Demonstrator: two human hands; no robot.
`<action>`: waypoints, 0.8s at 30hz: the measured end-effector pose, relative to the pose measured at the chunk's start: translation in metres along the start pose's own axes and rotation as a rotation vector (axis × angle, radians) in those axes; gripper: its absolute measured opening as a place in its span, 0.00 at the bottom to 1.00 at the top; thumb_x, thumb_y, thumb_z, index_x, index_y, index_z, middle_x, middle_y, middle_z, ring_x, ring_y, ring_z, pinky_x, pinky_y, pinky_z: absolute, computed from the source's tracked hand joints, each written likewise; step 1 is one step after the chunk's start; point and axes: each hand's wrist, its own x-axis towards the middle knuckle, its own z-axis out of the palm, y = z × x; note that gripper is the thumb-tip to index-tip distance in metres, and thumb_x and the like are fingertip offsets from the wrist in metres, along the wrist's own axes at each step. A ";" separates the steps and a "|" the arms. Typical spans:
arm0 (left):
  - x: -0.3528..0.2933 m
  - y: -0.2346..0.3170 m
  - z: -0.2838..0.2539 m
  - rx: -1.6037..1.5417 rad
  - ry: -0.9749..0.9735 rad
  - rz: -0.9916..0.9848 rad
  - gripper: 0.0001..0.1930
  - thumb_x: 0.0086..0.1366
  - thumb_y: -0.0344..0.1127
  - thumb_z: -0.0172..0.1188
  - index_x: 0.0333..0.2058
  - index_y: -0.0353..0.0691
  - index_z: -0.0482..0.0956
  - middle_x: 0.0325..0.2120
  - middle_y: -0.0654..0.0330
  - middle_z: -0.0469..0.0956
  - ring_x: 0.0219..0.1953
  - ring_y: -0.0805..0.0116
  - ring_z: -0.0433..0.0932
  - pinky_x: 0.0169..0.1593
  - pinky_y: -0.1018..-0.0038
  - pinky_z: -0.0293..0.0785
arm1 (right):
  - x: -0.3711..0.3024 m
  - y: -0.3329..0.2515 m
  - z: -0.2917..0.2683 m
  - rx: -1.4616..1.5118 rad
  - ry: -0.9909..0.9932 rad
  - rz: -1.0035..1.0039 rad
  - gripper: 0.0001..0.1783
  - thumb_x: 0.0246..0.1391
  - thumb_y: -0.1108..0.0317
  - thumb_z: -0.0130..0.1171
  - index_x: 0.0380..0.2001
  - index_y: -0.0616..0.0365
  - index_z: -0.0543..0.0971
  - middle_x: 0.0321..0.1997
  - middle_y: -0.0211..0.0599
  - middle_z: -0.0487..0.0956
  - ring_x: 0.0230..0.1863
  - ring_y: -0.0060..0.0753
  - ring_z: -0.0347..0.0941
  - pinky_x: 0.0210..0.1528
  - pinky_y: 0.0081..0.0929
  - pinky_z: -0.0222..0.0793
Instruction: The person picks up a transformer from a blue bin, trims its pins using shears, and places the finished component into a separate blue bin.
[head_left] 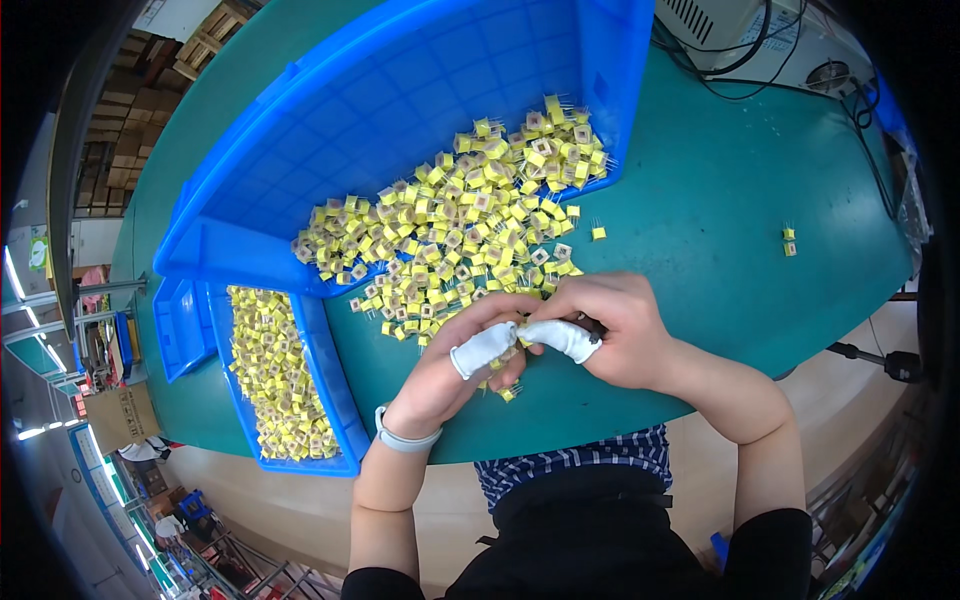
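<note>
My left hand and my right hand meet over the near part of the table. A white cloth cover sits on each thumb. Pinched between the fingertips of both hands is a small yellow-wrapped coil component, partly hidden by the thumbs. More yellow pieces show under my left fingers; whether that hand holds them, I cannot tell. Just beyond my hands, a loose heap of yellow components with thin wire pins spills out of a large blue bin tipped on its side.
A smaller blue tray full of the same components stands at the left, beside another blue container. Single components lie on the green table at the right. A pale machine with black cables occupies the far right corner.
</note>
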 end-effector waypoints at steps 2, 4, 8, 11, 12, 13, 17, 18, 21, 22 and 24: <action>0.000 -0.002 -0.003 -0.047 -0.043 -0.005 0.24 0.72 0.45 0.54 0.59 0.35 0.68 0.40 0.60 0.77 0.30 0.76 0.72 0.30 0.81 0.64 | 0.000 -0.001 -0.001 -0.007 -0.014 -0.001 0.06 0.47 0.72 0.72 0.29 0.56 0.83 0.21 0.29 0.79 0.19 0.26 0.74 0.21 0.23 0.63; 0.000 -0.004 -0.006 -0.053 -0.038 0.009 0.24 0.71 0.44 0.56 0.59 0.36 0.68 0.40 0.61 0.77 0.30 0.76 0.73 0.30 0.81 0.64 | 0.000 -0.002 -0.002 -0.014 -0.027 -0.003 0.07 0.47 0.72 0.73 0.29 0.56 0.83 0.21 0.29 0.78 0.19 0.25 0.72 0.20 0.24 0.61; 0.001 -0.003 -0.007 -0.057 -0.040 0.011 0.25 0.67 0.41 0.60 0.59 0.36 0.68 0.42 0.62 0.77 0.31 0.77 0.72 0.31 0.81 0.64 | -0.001 0.000 -0.002 -0.027 -0.005 -0.021 0.08 0.46 0.72 0.74 0.30 0.56 0.84 0.20 0.28 0.77 0.18 0.25 0.71 0.20 0.24 0.60; 0.001 -0.003 -0.006 -0.060 -0.054 0.043 0.25 0.67 0.40 0.60 0.58 0.36 0.68 0.42 0.62 0.77 0.31 0.77 0.72 0.31 0.81 0.65 | -0.002 0.002 0.000 -0.016 0.004 -0.026 0.08 0.46 0.72 0.74 0.31 0.57 0.84 0.20 0.29 0.77 0.18 0.24 0.70 0.20 0.23 0.59; 0.001 -0.003 -0.006 -0.060 -0.053 0.042 0.25 0.67 0.40 0.60 0.58 0.36 0.68 0.42 0.62 0.77 0.31 0.77 0.72 0.31 0.81 0.65 | -0.002 0.003 0.001 -0.010 0.009 -0.032 0.09 0.46 0.72 0.73 0.32 0.57 0.84 0.20 0.29 0.76 0.18 0.22 0.69 0.20 0.23 0.59; 0.000 -0.003 -0.004 -0.061 -0.015 0.051 0.24 0.67 0.39 0.60 0.57 0.36 0.69 0.42 0.62 0.77 0.31 0.76 0.72 0.31 0.81 0.65 | -0.002 0.001 0.001 -0.008 0.009 -0.031 0.09 0.46 0.72 0.73 0.32 0.57 0.84 0.20 0.29 0.76 0.18 0.22 0.69 0.20 0.23 0.59; 0.001 -0.002 -0.007 -0.065 0.019 0.082 0.21 0.67 0.38 0.60 0.55 0.37 0.71 0.42 0.61 0.77 0.31 0.75 0.72 0.33 0.80 0.65 | -0.001 -0.005 -0.004 0.080 0.005 0.138 0.15 0.51 0.70 0.70 0.42 0.59 0.80 0.19 0.27 0.71 0.19 0.19 0.64 0.26 0.21 0.61; 0.001 -0.002 -0.006 -0.065 0.018 0.082 0.21 0.67 0.38 0.60 0.55 0.37 0.71 0.42 0.61 0.77 0.31 0.75 0.72 0.33 0.80 0.65 | -0.001 -0.004 -0.005 0.070 -0.004 0.158 0.18 0.53 0.69 0.69 0.46 0.59 0.77 0.19 0.26 0.70 0.20 0.18 0.63 0.28 0.21 0.62; 0.001 -0.001 0.000 -0.110 0.117 0.091 0.21 0.65 0.38 0.60 0.54 0.35 0.70 0.40 0.59 0.75 0.29 0.76 0.68 0.32 0.81 0.63 | -0.002 -0.008 -0.003 0.202 -0.006 0.276 0.23 0.55 0.67 0.67 0.51 0.58 0.71 0.24 0.27 0.71 0.23 0.20 0.63 0.32 0.21 0.63; 0.001 -0.004 -0.002 -0.136 0.128 0.117 0.20 0.65 0.37 0.60 0.53 0.35 0.70 0.41 0.58 0.75 0.29 0.76 0.69 0.32 0.81 0.64 | -0.004 -0.003 0.002 0.203 -0.005 0.276 0.23 0.55 0.67 0.67 0.51 0.58 0.71 0.24 0.27 0.71 0.23 0.20 0.63 0.32 0.21 0.63; 0.001 -0.006 -0.003 -0.162 0.131 0.143 0.19 0.66 0.37 0.60 0.53 0.36 0.71 0.41 0.57 0.75 0.30 0.76 0.69 0.33 0.81 0.65 | -0.008 0.007 0.014 0.233 0.052 0.164 0.23 0.56 0.68 0.67 0.51 0.59 0.68 0.31 0.30 0.75 0.28 0.21 0.69 0.35 0.23 0.69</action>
